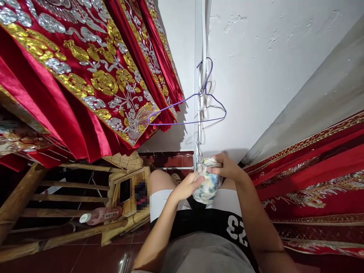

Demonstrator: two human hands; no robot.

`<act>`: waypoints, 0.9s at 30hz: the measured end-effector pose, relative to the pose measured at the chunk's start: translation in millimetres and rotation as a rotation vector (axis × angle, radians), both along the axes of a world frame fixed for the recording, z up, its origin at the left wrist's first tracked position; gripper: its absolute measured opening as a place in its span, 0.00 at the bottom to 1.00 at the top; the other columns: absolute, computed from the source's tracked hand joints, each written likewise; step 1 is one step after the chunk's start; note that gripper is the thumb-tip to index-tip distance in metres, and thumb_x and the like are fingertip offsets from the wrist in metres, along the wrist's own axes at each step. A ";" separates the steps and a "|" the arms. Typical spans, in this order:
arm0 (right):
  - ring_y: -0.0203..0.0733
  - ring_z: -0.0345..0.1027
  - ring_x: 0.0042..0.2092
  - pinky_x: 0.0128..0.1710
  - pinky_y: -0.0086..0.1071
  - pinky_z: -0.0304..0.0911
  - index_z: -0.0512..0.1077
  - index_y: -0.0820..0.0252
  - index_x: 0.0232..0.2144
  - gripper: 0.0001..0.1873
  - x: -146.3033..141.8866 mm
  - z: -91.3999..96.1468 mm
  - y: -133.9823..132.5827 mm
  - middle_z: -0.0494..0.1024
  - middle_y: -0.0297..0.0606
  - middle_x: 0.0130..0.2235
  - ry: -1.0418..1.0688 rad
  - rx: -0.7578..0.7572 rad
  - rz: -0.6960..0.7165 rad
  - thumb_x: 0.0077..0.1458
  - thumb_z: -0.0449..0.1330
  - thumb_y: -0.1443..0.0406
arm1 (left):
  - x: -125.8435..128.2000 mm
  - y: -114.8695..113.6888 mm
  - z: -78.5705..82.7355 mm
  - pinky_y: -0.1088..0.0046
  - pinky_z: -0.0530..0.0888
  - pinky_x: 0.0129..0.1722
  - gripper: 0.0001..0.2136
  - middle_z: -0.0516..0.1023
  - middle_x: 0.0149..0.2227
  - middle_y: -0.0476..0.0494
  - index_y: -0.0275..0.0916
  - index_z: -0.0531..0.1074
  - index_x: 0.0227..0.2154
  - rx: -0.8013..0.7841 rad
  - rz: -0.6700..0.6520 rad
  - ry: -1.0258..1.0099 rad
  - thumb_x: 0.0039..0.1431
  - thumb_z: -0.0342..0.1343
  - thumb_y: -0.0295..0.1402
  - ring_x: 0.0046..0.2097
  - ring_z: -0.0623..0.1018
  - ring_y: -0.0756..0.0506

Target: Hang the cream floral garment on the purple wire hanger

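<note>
Above my lap I hold a bunched floral cloth (208, 185), white with blue, green and yellow patches. My left hand (189, 185) grips its left side, thumb lying on the front. At the upper right, my right hand (227, 167) has its fingers closed on the top edge of the cloth. Motion blurs the cloth a little, and its full shape cannot be made out. Farther up, a purple wire hanger (182, 123) with no garment on it hangs by its hook from a white hanging strip (204, 45) against the wall.
Red garments with gold and silver sequins (108, 81) hang at the upper left. More red embroidered fabric (313, 185) is on the right. At the lower left stands a bamboo chair (71, 201); a pink bottle (102, 215) and a dark phone (125, 190) lie there.
</note>
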State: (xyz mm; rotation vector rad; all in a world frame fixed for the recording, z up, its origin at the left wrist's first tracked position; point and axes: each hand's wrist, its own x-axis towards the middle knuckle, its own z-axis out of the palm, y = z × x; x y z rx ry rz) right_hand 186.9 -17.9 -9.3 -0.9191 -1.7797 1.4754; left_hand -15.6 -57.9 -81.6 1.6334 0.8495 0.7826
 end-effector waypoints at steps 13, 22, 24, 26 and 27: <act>0.44 0.72 0.44 0.45 0.35 0.66 0.72 0.54 0.56 0.30 0.4 2.4 136.9 0.80 0.39 0.46 0.117 0.327 -0.454 0.47 0.60 0.64 | -86.2 27.1 53.0 0.59 0.71 0.47 0.16 0.83 0.41 0.31 0.37 0.77 0.37 0.340 0.144 1.219 0.69 0.46 0.38 0.43 0.82 0.34; 0.37 0.57 0.29 0.30 0.30 0.51 0.67 0.58 0.21 0.04 23.2 -9.4 115.5 0.67 0.31 0.24 0.040 0.387 -0.547 0.45 0.57 0.65 | -104.3 55.4 119.0 0.57 0.73 0.51 0.15 0.79 0.43 0.30 0.36 0.75 0.27 0.593 0.295 0.996 0.63 0.45 0.32 0.47 0.78 0.34; 0.36 0.57 0.29 0.29 0.30 0.51 0.67 0.58 0.21 0.02 30.8 -3.7 95.7 0.66 0.31 0.24 0.046 0.402 -0.509 0.43 0.57 0.65 | -103.8 59.9 135.5 0.61 0.73 0.49 0.15 0.78 0.42 0.33 0.38 0.73 0.25 0.626 0.323 0.849 0.62 0.44 0.34 0.44 0.78 0.37; 0.36 0.57 0.30 0.30 0.30 0.51 0.69 0.59 0.23 0.02 34.3 3.7 80.7 0.67 0.31 0.25 0.059 0.403 -0.448 0.42 0.58 0.66 | -102.8 65.6 150.9 0.63 0.73 0.45 0.15 0.79 0.40 0.35 0.38 0.72 0.24 0.618 0.388 0.796 0.61 0.45 0.37 0.40 0.77 0.38; 0.36 0.57 0.30 0.30 0.30 0.51 0.69 0.59 0.24 0.03 34.9 7.0 75.7 0.67 0.31 0.25 0.062 0.403 -0.430 0.42 0.59 0.66 | -102.8 69.2 157.5 0.65 0.72 0.43 0.15 0.79 0.37 0.36 0.39 0.71 0.23 0.600 0.427 0.806 0.60 0.46 0.38 0.38 0.77 0.39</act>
